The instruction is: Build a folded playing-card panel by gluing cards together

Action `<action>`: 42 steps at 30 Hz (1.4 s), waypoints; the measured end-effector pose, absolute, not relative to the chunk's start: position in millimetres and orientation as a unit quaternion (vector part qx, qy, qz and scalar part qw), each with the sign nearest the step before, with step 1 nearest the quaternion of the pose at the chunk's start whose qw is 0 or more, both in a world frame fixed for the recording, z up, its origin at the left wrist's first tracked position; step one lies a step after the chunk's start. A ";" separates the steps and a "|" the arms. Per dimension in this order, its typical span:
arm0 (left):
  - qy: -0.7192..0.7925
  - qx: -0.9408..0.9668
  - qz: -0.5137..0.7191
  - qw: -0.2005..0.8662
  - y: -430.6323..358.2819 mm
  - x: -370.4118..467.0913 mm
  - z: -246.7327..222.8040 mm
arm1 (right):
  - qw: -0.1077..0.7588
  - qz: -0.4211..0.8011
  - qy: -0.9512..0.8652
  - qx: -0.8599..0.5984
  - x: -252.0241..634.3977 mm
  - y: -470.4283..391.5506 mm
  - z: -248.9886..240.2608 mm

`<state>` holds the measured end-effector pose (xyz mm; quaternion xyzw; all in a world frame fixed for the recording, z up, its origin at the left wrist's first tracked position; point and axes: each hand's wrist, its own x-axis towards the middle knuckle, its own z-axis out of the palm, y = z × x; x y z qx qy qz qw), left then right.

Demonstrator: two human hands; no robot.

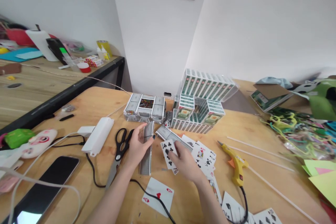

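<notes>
My left hand (138,145) is closed around a long narrow strip of grey-backed playing cards (146,164), thumb on its face, the strip standing roughly upright. In my right hand (185,161) are a few playing cards (167,147), clubs facing up, pinched under the thumb. Behind this hand lies another grey card strip (168,133), partly covered. Loose face-up cards (206,154) spread to its right, and an ace of hearts (164,204) lies in front, crossed by a black cable. A block built from cards (133,106) sits beyond my left hand.
Black-handled scissors (118,155) lie left of my left hand, beside a white power strip (99,135) and a phone (49,185). To the right are a yellow glue gun (238,168) and white glue sticks (259,157). Stacked card boxes (186,106) stand behind.
</notes>
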<state>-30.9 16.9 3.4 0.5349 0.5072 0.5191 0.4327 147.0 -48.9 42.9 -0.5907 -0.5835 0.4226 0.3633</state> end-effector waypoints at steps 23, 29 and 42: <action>0.472 0.483 0.343 0.652 9.9 -23.2 25.6 | 0.558 0.538 -0.359 -0.520 152.3 -37.8 7.8; 0.478 0.505 0.358 0.623 10.7 -24.2 24.9 | 0.526 0.570 -0.396 -0.492 148.9 -40.0 9.5; 0.480 0.547 0.345 0.592 12.4 -23.9 22.9 | 0.532 0.509 -0.396 -0.549 156.2 -35.5 6.2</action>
